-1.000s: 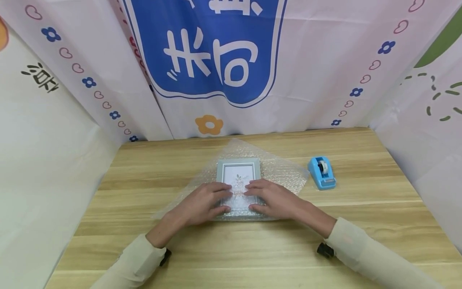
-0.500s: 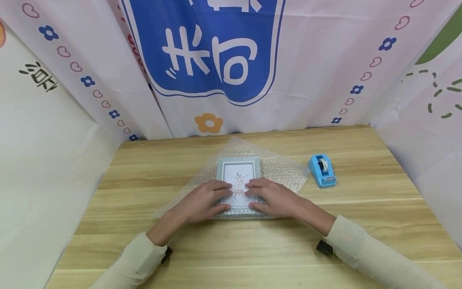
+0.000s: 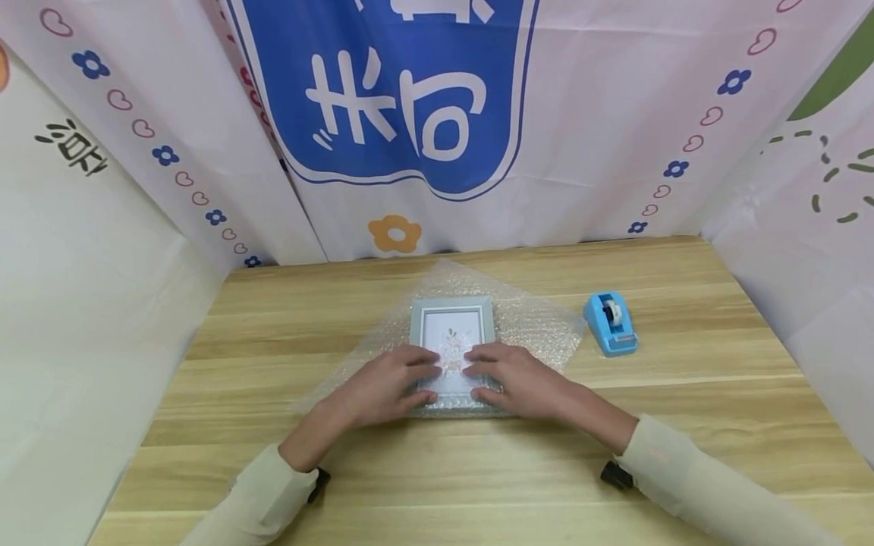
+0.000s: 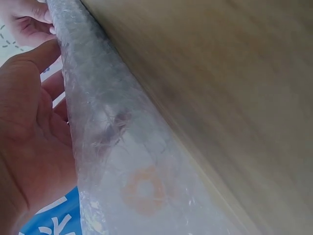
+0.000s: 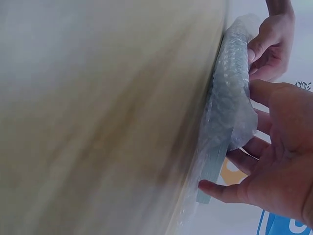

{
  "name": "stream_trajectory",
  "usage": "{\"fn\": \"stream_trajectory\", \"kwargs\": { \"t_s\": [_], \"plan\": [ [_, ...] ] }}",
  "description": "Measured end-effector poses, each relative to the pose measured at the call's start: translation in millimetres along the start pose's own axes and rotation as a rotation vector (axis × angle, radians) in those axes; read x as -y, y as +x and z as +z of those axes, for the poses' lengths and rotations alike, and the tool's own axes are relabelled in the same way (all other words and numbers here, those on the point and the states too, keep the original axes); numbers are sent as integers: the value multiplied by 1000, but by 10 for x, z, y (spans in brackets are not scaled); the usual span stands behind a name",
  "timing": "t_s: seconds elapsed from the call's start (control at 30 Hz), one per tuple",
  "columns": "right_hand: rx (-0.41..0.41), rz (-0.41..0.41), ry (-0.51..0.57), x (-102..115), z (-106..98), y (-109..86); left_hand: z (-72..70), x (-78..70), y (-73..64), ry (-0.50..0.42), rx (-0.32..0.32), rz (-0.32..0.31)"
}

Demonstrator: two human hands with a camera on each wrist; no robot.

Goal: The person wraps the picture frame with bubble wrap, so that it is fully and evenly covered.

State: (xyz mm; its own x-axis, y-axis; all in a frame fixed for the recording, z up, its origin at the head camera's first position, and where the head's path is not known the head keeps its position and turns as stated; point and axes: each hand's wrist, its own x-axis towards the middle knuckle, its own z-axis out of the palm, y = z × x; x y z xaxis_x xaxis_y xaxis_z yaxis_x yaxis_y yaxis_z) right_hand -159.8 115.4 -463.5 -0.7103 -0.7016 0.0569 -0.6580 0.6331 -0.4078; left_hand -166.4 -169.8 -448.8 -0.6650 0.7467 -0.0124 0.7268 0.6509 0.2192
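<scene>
A pale grey-green picture frame (image 3: 451,304) lies face up on a sheet of clear bubble wrap (image 3: 536,322). The wrap's near part is folded up over the frame's lower edge. My left hand (image 3: 389,383) rests on the left of the frame with relaxed, spread fingers. From the other side, my right hand (image 3: 519,379) rests on the folded wrap in the same way. Up close, the right wrist view has the frame's bare side (image 5: 213,166) with a fingertip against it. Bubble wrap (image 4: 93,93) covers the near edge in the left wrist view.
A blue tape dispenser (image 3: 610,324) with a roll in it stands right of the wrap. The wooden table (image 3: 444,485) is bordered by printed cloth (image 3: 580,152) at the back and sides. Dark wrist cameras (image 3: 617,475) hang under the sleeves.
</scene>
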Motion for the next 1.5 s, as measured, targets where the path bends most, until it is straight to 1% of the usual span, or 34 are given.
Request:
{"fn": "stream_trajectory", "kwargs": {
  "t_s": [0.1,0.3,0.37,0.47,0.57,0.7,0.83,1.07,1.2,1.4,1.5],
  "plan": [
    [3,-9,-5,11,5,-15,-9,-12,-22,-18,4,1],
    [29,11,31,-9,-27,6,-45,-5,-26,-98,22,-44],
    [33,6,46,-23,-39,16,-53,-4,-20,-113,25,-51],
    [37,1,69,-40,-42,21,-58,-10,-12,-121,33,-69],
    [38,4,80,-40,-40,21,-61,-24,-6,-126,45,-100],
    [38,9,74,-27,-44,29,-62,-42,4,-130,55,-127],
    [49,30,80,-11,-70,40,-63,-51,17,-136,49,-139],
    [49,37,85,0,-95,66,-63,-57,36,-138,37,-154],
    [64,50,88,2,-98,79,-62,-55,33,-110,23,-117],
    [69,55,86,0,-100,83,-73,-77,45,-65,-7,-18],
    [80,59,88,-2,-112,87,-76,-84,53,-70,-14,17]
  ]
}}
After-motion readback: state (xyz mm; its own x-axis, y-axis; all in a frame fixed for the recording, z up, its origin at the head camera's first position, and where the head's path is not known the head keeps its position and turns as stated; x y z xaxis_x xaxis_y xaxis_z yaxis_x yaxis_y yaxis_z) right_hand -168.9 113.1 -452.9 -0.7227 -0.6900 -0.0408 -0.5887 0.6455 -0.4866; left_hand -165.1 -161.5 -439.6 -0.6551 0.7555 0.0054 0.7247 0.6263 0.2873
